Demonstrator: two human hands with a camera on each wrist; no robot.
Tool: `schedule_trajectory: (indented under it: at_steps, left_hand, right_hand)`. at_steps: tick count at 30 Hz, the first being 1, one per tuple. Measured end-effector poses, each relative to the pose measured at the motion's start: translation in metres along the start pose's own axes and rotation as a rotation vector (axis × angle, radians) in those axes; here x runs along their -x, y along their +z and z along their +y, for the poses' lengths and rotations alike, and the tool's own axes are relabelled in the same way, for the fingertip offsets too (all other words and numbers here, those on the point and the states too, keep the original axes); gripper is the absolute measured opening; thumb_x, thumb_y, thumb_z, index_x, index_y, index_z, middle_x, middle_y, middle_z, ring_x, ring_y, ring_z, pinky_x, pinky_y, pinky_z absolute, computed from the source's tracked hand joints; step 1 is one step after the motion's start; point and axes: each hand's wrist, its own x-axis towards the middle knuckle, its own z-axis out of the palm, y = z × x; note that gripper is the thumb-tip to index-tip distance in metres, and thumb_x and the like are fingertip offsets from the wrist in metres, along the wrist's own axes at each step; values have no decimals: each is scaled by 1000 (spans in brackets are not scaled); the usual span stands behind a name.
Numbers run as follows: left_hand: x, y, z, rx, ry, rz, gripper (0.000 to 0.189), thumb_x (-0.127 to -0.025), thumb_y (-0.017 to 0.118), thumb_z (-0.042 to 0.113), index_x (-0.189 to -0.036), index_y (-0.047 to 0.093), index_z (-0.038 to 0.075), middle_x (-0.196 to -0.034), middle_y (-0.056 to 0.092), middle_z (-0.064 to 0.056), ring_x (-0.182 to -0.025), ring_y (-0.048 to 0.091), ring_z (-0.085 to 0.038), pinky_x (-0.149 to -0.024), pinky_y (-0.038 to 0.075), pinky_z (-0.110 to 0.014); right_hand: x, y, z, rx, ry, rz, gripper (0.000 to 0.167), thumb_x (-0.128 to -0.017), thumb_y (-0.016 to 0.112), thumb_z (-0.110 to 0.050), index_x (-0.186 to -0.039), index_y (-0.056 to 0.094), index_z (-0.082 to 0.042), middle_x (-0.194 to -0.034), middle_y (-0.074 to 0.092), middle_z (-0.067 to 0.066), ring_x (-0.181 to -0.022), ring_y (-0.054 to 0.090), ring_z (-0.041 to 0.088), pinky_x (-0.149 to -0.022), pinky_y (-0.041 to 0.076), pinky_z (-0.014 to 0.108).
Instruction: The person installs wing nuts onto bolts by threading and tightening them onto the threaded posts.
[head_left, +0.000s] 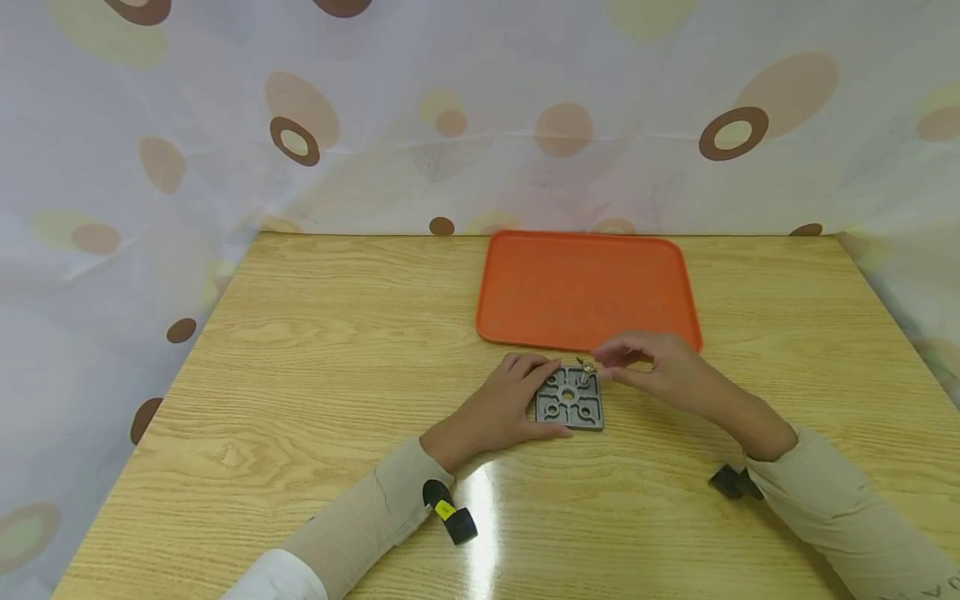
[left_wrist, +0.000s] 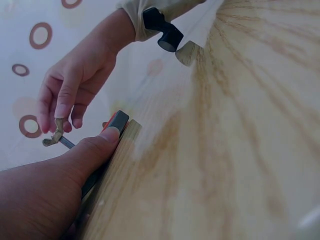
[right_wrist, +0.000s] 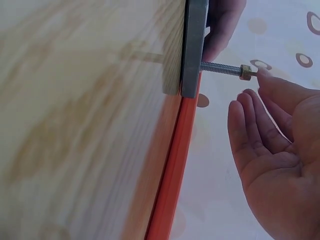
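A square grey metal plate (head_left: 570, 408) with ribs and round holes lies flat on the wooden table. My left hand (head_left: 507, 404) grips it, thumb at the near edge and fingers at the far edge. From its far right corner a threaded bolt (right_wrist: 220, 67) stands upright. A brass-coloured wing nut (right_wrist: 245, 72) sits at the bolt's upper end, with bare thread between it and the plate. My right hand (head_left: 667, 371) pinches one wing of the nut with the thumb and index finger. Its other fingers are spread loosely beside the bolt.
An orange tray (head_left: 585, 287) lies just beyond the plate, its near rim close to my right hand. Behind the wooden table (head_left: 337, 333) hangs a pale curtain (head_left: 495, 100) with brown and yellow spots. Each wrist carries a small black camera (head_left: 460, 525).
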Motion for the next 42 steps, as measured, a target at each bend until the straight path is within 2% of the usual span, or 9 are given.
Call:
schedule_trajectory:
  at_steps: [8,18,28,33,42]
  left_hand:
    - [0,0,0,-3,1,-1,94,-75,53,73,-145,32,14,-138,36,2,-123,30,-15,-102,29,-29]
    - [-1,0,0,2,6,-4,94,-75,51,74,-146,31,15,-138,35,3,-123,29,-14,-102,29,-29]
    - [-1,0,1,2,7,2,94,-75,52,73,-145,32,14,-137,36,3,-123,30,-14,-102,28,-29]
    - [-1,0,1,3,4,-2,94,-75,52,73,-145,32,15,-137,36,3,-123,29,-14,-102,29,-29]
    - [-1,0,1,-1,-5,-9,95,-74,52,74,-145,32,15,-138,36,3,-123,29,-14,-102,29,-29]
  right_hand:
    - [-2,4,3,-14,-52,-3,37,-77,71,2,-112,64,-6,-102,65,3,-90,62,21,-76,51,35]
    - [-4,4,0,-14,-34,-26,39,-80,72,-9,-118,61,-4,-111,63,5,-91,64,19,-78,50,34]
    - [-4,5,0,18,-41,-32,35,-81,72,-10,-114,63,-5,-107,64,5,-88,63,15,-75,51,32]
    - [-4,4,0,13,-20,-39,33,-82,71,-14,-114,63,-8,-107,64,3,-89,63,15,-76,51,33]
    - [-3,4,1,32,-26,-24,29,-84,67,-7,-113,64,-8,-107,64,1,-91,62,15,-77,50,31]
